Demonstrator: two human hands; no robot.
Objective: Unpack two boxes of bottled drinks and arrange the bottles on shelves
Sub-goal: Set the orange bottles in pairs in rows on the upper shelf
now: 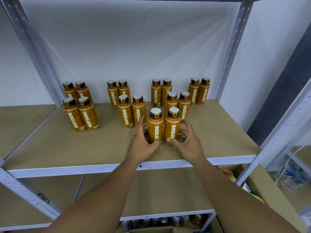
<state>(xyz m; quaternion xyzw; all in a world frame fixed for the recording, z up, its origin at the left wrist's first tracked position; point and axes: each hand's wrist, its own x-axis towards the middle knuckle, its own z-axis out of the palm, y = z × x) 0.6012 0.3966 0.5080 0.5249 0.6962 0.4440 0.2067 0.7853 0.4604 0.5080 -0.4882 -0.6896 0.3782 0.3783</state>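
While upright on a matte shelf [210,140], two glossy cylindrical bottles [155,128].

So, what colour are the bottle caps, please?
Dark brown caps with white tops; head view.

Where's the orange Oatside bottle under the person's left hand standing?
Head view: the orange plastic Oatside bottle stands front and centre on the brown shelf board, beside a twin bottle on its right, the left hand holding its lower part.

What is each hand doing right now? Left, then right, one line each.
Left hand: grips the left front bottle, thumb and fingers around it.
Right hand: grips the right front bottle.
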